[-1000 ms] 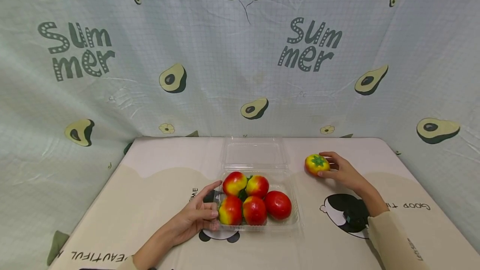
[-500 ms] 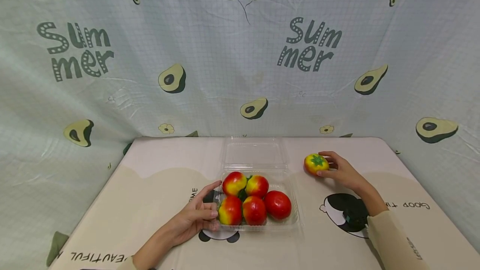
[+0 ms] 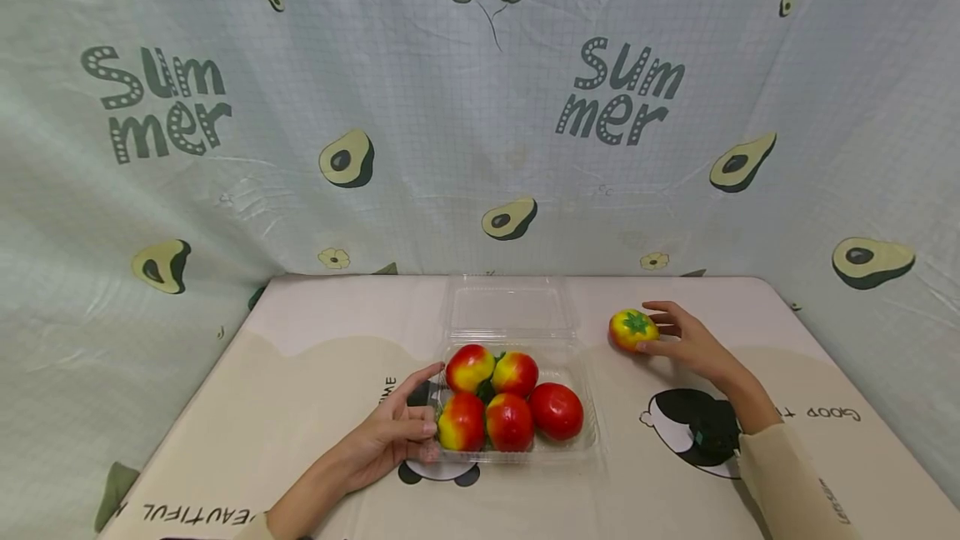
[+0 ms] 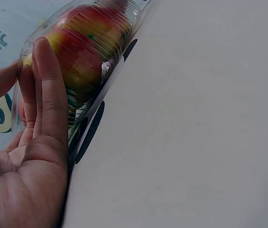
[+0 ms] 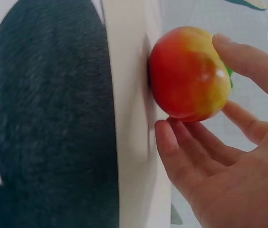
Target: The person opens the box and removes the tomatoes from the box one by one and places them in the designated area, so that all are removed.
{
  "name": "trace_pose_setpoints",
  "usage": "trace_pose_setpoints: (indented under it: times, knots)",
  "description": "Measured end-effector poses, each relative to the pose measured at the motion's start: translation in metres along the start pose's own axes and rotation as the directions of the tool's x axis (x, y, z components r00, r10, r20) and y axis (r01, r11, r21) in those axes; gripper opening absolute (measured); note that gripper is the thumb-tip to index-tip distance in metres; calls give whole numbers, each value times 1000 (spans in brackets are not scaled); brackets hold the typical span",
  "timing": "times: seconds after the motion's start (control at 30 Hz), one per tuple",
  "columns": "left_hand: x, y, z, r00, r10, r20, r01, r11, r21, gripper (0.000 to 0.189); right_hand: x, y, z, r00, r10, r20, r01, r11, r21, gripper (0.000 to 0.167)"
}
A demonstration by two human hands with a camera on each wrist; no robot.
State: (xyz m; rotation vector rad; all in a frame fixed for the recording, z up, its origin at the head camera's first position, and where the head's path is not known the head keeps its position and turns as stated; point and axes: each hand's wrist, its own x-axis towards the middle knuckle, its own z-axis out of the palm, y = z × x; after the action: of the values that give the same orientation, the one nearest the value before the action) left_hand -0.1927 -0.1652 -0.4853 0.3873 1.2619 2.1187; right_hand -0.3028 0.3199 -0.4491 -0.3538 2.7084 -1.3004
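A red-and-yellow tomato (image 3: 633, 330) with a green star-shaped calyx rests on the table, calyx up. My right hand (image 3: 686, 346) is at its right side, with the thumb near one side and the fingers spread at the other. In the right wrist view one fingertip (image 5: 166, 135) stands a little off the tomato's skin. Several more tomatoes (image 3: 555, 411) lie in a clear plastic box (image 3: 589, 365) with a hinged lid. My left hand (image 3: 390, 436) rests against the left wall of that box, its fingers mostly straight in the left wrist view.
The box's clear lid (image 3: 510, 307) lies folded back behind it, flat on the printed tablecloth (image 3: 330, 407). A hanging cloth (image 3: 420, 107) with avocado prints closes off the back and sides. Dark cartoon prints (image 3: 686, 427) mark the table.
My right hand has shifted slightly right and its fingers have loosened a little from the tomato. The left hand, the box and the tomatoes stay in place.
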Motion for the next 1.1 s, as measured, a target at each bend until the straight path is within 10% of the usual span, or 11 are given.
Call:
trace_pose_setpoints:
  times: [0.83, 1.1]
  knots:
    - [-1, 0, -1, 1000, 3, 0, -3, 1000, -6, 89, -19, -53, -17, 985, -157, -71, 152, 986, -71, 64]
    - [0, 0, 0, 1000, 5, 3, -5, 1000, 2, 88, -31, -84, -6, 948, -316, -41, 309, 942, -131, 56]
